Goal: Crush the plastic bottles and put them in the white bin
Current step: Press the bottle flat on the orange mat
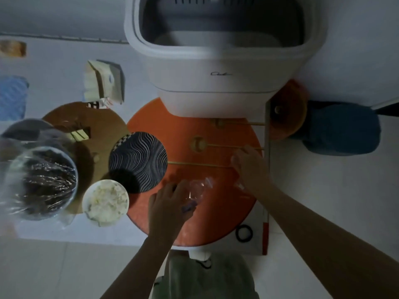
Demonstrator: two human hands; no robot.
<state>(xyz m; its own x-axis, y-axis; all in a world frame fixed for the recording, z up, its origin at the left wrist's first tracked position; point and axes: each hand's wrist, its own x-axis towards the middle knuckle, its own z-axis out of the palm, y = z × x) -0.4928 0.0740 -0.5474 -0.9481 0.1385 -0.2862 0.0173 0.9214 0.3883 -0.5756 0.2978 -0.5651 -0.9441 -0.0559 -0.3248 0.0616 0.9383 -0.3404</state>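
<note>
The left hand (170,201) grips a clear plastic bottle (197,188) over the orange bench (216,212); the right hand's (250,167) fingers look loosely curled, grasp unclear. Crushing seems underway; next, the white bin (216,83) ahead.

Clear crumpled bottle (199,187) before open white bin (218,80).
</note>
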